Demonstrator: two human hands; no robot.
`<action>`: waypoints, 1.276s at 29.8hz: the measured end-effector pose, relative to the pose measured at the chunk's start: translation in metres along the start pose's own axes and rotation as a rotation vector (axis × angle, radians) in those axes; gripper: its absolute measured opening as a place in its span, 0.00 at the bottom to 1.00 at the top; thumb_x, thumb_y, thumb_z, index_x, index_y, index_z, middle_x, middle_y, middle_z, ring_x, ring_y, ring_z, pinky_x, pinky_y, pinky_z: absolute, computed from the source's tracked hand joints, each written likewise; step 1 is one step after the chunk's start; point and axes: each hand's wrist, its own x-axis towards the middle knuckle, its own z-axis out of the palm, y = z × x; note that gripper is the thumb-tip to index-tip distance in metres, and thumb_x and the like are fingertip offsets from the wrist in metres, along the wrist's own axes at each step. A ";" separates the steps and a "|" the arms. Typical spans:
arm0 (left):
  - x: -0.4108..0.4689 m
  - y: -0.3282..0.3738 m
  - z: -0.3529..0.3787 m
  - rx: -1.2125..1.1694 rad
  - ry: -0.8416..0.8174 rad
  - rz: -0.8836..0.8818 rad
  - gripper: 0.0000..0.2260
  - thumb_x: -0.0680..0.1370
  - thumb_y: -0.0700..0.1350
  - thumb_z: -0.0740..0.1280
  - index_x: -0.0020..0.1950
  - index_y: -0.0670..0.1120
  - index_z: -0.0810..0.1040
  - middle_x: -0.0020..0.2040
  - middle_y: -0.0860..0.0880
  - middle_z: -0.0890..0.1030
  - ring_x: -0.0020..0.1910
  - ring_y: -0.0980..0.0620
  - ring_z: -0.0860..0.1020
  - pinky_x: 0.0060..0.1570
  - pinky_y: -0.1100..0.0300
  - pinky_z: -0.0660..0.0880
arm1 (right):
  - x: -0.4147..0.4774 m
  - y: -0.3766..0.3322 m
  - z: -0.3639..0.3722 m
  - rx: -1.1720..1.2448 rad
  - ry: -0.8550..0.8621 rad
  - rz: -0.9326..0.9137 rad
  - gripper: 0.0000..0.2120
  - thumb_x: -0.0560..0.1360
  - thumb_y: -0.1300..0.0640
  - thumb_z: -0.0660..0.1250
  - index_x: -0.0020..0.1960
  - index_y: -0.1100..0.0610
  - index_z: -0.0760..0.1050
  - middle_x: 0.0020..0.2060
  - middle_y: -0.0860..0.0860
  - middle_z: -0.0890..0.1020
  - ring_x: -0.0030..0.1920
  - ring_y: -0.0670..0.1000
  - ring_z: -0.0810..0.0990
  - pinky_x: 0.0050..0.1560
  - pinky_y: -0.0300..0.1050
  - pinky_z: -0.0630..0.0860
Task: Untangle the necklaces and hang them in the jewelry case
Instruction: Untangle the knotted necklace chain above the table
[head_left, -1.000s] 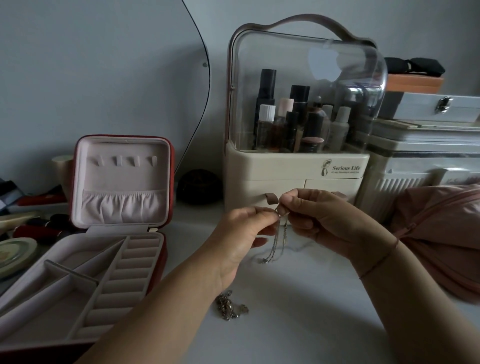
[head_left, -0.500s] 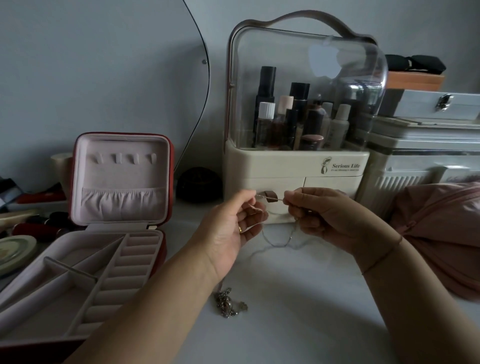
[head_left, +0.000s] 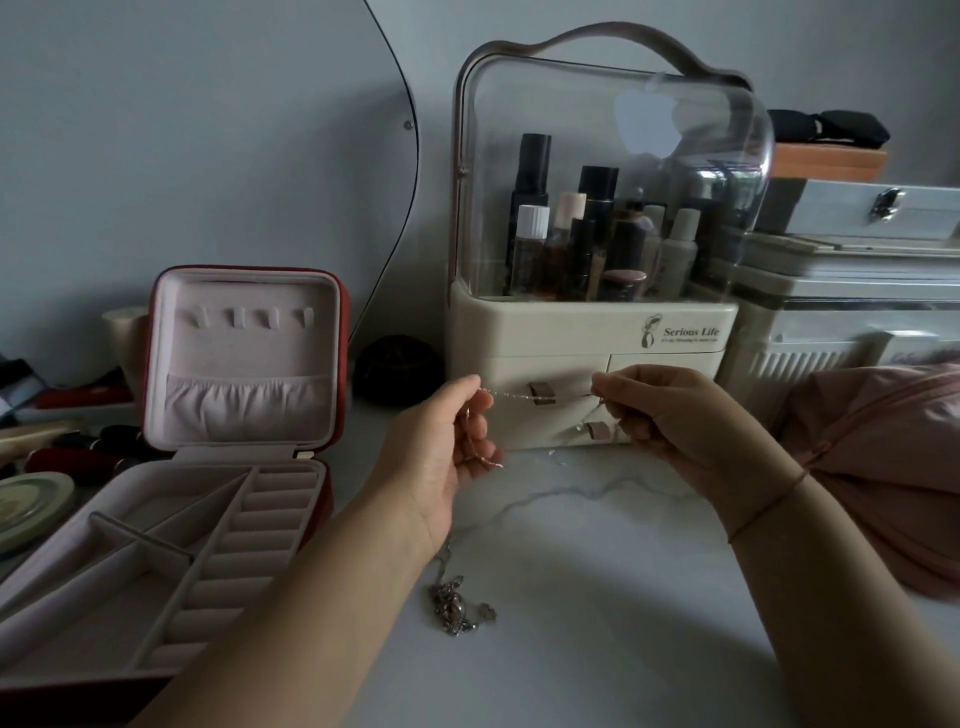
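White, faintly veined desk (head_left: 597, 623) carries everything and leaves bare working room in front of the cosmetics organiser (head_left: 592, 332), a cream box with a clear domed lid over bottles. That room is likely why the untangling is done there.

Left of the organiser stands the red jewelry case (head_left: 340, 364). It is open, its pink-lined lid propped upright so the four small hooks (head_left: 249, 317) near the top face the person, ready to take a chain. No necklace hangs on them yet.

Directly in front of the organiser's drawers (head_left: 545, 374), the left hand (head_left: 447, 457) and right hand (head_left: 670, 421) are held apart. Each pinches one thin silver necklace (head_left: 514, 396) between thumb and fingertips, so a length of it runs taut and level between them. Held like this, I judge, the chain shows any knot and keeps clear of the rest. Slack trails down across the left palm.

Further in front of the organiser, nearer the person and under the left wrist, a tangled clump (head_left: 457, 608) of chain lies on the desk. Whether it joins the held necklace I cannot tell.

Dark lettering (head_left: 691, 331) on the organiser's cream front reads "Serious Life", beside a small figure in a hat. The finer line beneath is too small to read.
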 end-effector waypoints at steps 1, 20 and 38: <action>0.000 -0.002 -0.001 0.087 0.014 0.001 0.12 0.78 0.47 0.64 0.35 0.46 0.76 0.25 0.52 0.70 0.22 0.57 0.69 0.28 0.63 0.73 | 0.000 -0.001 -0.001 0.029 0.000 -0.020 0.07 0.73 0.58 0.69 0.40 0.61 0.77 0.29 0.51 0.73 0.24 0.44 0.64 0.22 0.32 0.61; -0.004 -0.015 -0.001 0.712 -0.057 0.300 0.03 0.70 0.49 0.74 0.40 0.51 0.84 0.39 0.55 0.85 0.40 0.60 0.81 0.46 0.66 0.75 | -0.014 -0.015 0.010 0.244 -0.267 -0.140 0.07 0.69 0.59 0.66 0.46 0.61 0.76 0.31 0.52 0.79 0.29 0.44 0.70 0.30 0.33 0.68; -0.009 -0.006 0.005 0.223 -0.235 0.122 0.06 0.74 0.45 0.68 0.41 0.49 0.85 0.38 0.50 0.83 0.42 0.54 0.80 0.48 0.60 0.74 | -0.012 -0.007 0.013 0.099 -0.401 -0.049 0.10 0.64 0.61 0.71 0.46 0.58 0.82 0.43 0.57 0.80 0.42 0.51 0.74 0.44 0.37 0.74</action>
